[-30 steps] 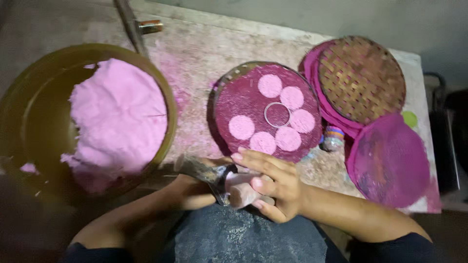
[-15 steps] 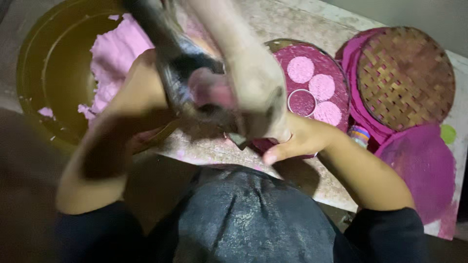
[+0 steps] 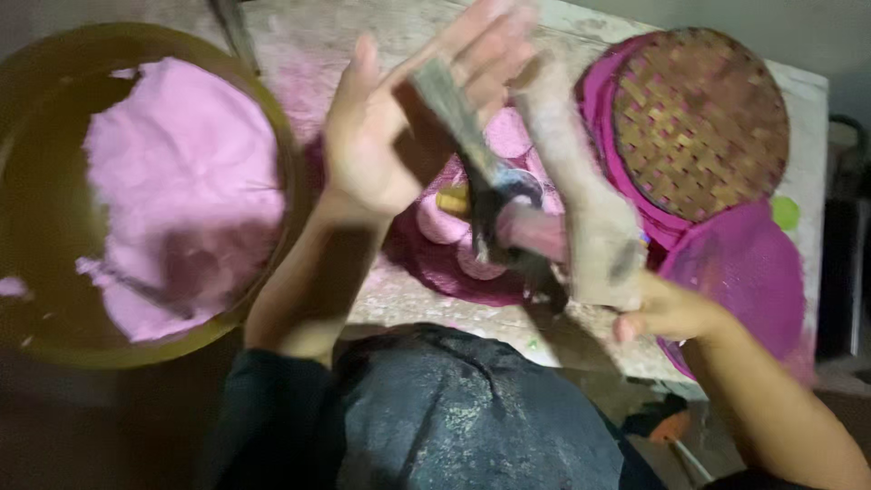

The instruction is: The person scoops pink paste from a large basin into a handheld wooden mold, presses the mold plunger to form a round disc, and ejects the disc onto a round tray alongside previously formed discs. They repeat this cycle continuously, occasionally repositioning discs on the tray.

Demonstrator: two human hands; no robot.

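left hand (image 3: 376,136) spread open beside the wooden press (image 3: 581,209) (blurred), right hand (image 3: 667,308) gripping its handle.

Left side: a wide bowl (image 3: 272,154) heaped with pink dough (image 3: 181,181) fills it.
Centre: raised left hand (image 3: 381,136) and wooden tool (image 3: 581,209) hang over the disc tray (image 3: 426,272).
Right: stacked woven trays (image 3: 699,118) crowd the table edge (image 3: 807,100).
Free room: bare tabletop strip (image 3: 308,45) behind the bowl.

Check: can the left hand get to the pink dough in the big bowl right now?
Probably yes. The left hand is open and raised beside the bowl, and the pink dough lies uncovered with nothing between them. The wooden mold sits on the right hand side.
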